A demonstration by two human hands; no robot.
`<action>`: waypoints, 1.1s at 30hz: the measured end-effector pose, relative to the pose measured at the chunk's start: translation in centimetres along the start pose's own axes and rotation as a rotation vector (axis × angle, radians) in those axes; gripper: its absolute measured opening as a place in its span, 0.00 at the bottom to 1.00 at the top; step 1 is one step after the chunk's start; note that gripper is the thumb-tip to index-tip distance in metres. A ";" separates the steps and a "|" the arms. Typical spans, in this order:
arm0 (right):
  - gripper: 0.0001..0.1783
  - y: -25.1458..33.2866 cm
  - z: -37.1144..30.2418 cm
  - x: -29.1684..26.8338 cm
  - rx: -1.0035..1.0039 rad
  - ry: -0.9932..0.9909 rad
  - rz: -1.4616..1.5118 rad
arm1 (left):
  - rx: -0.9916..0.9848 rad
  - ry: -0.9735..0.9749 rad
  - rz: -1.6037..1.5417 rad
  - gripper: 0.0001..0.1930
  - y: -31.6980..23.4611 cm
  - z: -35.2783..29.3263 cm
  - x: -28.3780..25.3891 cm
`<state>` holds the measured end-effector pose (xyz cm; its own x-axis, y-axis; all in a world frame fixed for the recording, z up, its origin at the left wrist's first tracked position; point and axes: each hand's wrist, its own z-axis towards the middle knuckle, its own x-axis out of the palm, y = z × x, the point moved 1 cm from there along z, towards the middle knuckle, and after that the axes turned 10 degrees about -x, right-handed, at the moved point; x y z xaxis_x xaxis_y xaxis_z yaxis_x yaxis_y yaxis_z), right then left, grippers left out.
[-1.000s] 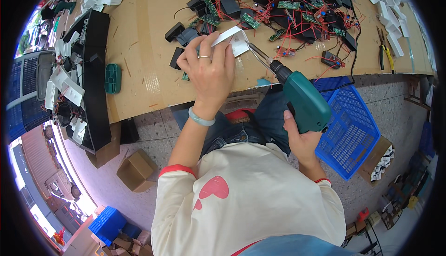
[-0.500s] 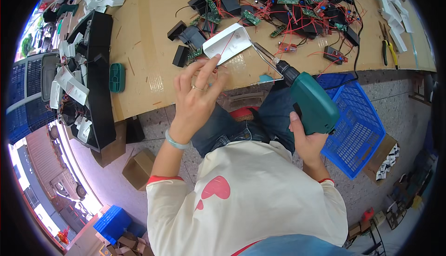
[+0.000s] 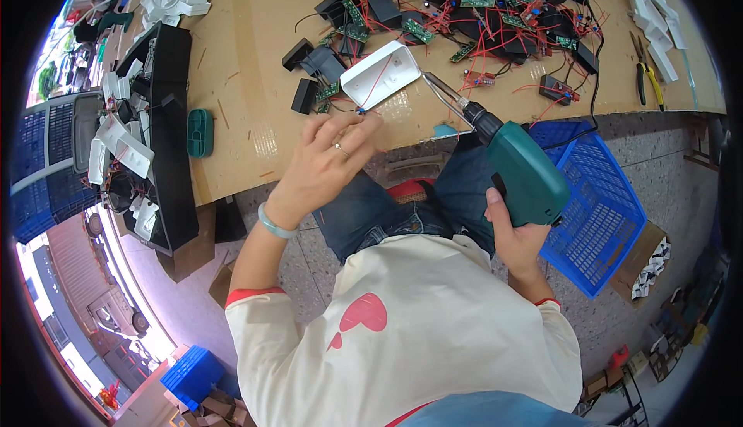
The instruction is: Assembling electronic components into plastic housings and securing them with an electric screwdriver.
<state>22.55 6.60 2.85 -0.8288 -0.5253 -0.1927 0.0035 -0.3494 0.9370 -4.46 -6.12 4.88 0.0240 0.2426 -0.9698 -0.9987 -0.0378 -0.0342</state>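
Observation:
My right hand [image 3: 516, 229] grips a green soldering gun [image 3: 530, 171] with a black collar. Its metal tip [image 3: 433, 85] points up and left, close to the right end of a white plastic housing [image 3: 379, 75]. This shallow housing lies open side up near the table edge. A thin red wire [image 3: 374, 86] crosses it down to a small blue part [image 3: 361, 110] at my left fingertips. My left hand [image 3: 333, 152] is bent over the table edge with its fingers curled together; what they pinch is mostly hidden. Black cases with green circuit boards [image 3: 329, 90] lie just beyond it.
A heap of black cases, boards and red wires [image 3: 480, 20] covers the far table. Pliers [image 3: 650, 78] lie right; a green container [image 3: 200, 133] is left, beside a black bin [image 3: 166, 133] of white parts. A blue crate [image 3: 596, 210] stands below the table on the right.
My left hand has drawn back slightly toward me from the white housing, its fingers more curled, uncovering the small blue part. The soldering gun stays nearly where it was.

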 end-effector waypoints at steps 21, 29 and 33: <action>0.11 -1.2 2.6 2.1 0.050 0.052 -0.076 | -0.549 -0.381 0.020 0.04 -1.8 7.1 4.2; 0.13 -1.3 2.9 2.4 0.061 0.068 -0.105 | -0.534 -0.404 0.017 0.05 -1.8 7.0 4.4; 0.12 -1.4 3.1 2.6 0.044 0.060 -0.117 | -0.552 -0.402 0.033 0.04 -1.8 7.0 4.6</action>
<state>18.64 8.12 1.99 -0.7871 -0.5292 -0.3169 -0.1161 -0.3774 0.9187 -2.90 1.86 2.15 -0.1308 0.5701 -0.8111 -0.8269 -0.5140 -0.2279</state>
